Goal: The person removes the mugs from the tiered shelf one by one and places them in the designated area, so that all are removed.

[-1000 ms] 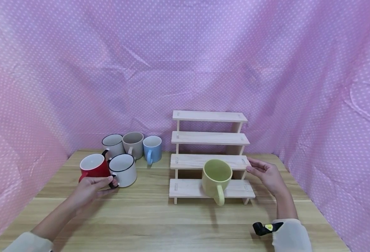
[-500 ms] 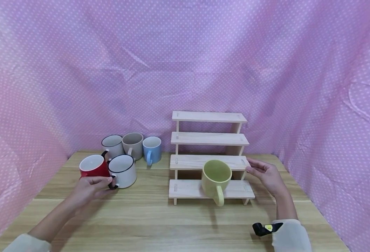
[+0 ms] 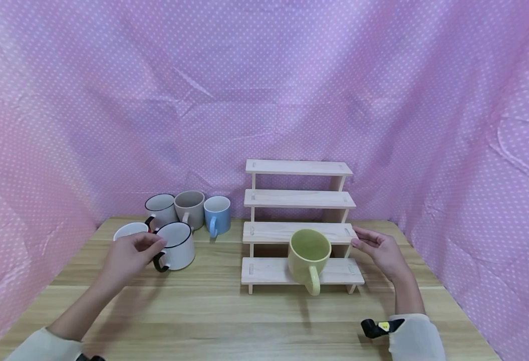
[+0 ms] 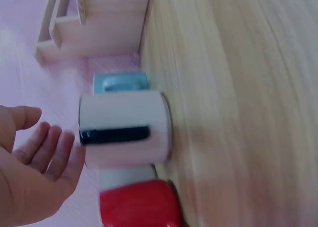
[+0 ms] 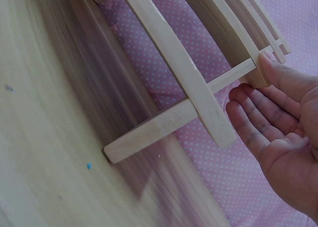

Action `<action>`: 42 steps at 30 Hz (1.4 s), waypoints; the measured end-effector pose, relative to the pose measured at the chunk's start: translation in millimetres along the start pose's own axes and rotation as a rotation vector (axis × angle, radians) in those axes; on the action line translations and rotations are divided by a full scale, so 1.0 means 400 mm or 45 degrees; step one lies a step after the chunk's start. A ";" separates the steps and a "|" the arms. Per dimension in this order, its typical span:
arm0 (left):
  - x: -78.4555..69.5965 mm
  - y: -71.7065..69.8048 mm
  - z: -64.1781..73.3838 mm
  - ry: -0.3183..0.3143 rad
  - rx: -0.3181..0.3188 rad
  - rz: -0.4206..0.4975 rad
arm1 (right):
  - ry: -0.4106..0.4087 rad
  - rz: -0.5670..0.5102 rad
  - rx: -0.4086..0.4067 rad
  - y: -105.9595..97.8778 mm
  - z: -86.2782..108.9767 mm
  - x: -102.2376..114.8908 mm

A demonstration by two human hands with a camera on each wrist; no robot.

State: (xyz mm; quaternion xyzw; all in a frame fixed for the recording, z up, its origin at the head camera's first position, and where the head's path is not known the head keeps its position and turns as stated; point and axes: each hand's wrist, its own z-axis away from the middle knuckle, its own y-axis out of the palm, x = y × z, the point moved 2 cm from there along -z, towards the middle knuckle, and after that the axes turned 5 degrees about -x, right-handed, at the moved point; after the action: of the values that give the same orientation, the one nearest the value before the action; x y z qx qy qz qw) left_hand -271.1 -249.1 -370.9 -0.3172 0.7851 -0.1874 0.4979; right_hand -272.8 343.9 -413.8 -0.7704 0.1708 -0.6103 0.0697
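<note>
My left hand is at the near side of a white mug with a black rim and black handle. In the left wrist view its thumb and fingers are parted, with nothing between them, beside the mug's rim. That mug stands upright on the table. Behind my left hand a red mug is mostly hidden in the head view. With thumb and fingers, my right hand pinches the right end of a tier of the wooden step shelf. A yellow-green mug stands on the lowest tier, its handle toward me.
At the back left of the wooden table stand another black-rimmed white mug, a grey-beige mug and a light blue mug. Pink dotted cloth hangs behind and along the sides.
My left hand has let go of the white mug's black handle and risen slightly, now covering more of the red mug. My right hand stays on the shelf.
</note>
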 end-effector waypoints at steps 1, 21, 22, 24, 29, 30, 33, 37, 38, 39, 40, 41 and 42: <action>-0.012 0.004 -0.001 0.027 -0.005 -0.007 | -0.002 0.003 0.007 0.000 0.000 0.000; -0.161 0.163 -0.016 0.004 0.278 0.169 | -0.006 0.011 -0.004 0.002 0.001 0.000; -0.167 0.174 -0.016 -0.001 0.289 0.175 | -0.009 0.010 -0.002 0.002 0.002 0.001; -0.183 0.197 -0.014 0.012 0.312 0.199 | -0.013 0.010 -0.002 0.003 0.002 0.003; -0.231 0.253 -0.008 0.098 0.399 0.293 | -0.015 0.009 -0.009 0.002 0.002 0.003; -0.242 0.263 -0.005 0.113 0.423 0.311 | -0.015 0.010 -0.009 0.002 0.001 0.003; -0.272 0.292 0.005 0.158 0.492 0.360 | -0.015 0.015 -0.011 0.002 0.001 0.001; -0.308 0.332 0.018 0.248 0.578 0.415 | -0.016 0.023 -0.010 0.002 0.001 0.002; -0.317 0.341 0.022 0.267 0.602 0.433 | -0.016 0.027 -0.010 0.002 0.001 0.003; -0.326 0.350 0.027 0.283 0.632 0.448 | -0.014 0.029 -0.011 0.002 0.001 0.003; -0.334 0.360 0.032 0.303 0.661 0.467 | -0.013 0.032 -0.010 0.002 0.002 0.003; -0.342 0.369 0.038 0.314 0.695 0.484 | -0.011 0.033 -0.011 0.002 0.002 0.004; -0.350 0.378 0.044 0.331 0.728 0.510 | -0.009 0.033 -0.010 0.002 0.002 0.004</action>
State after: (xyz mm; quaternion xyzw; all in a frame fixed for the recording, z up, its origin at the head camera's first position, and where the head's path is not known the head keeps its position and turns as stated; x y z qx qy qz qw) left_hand -260.1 -42.8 -378.0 0.0211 0.8043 -0.3367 0.4892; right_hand -271.8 342.6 -412.9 -0.7705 0.1829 -0.6060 0.0750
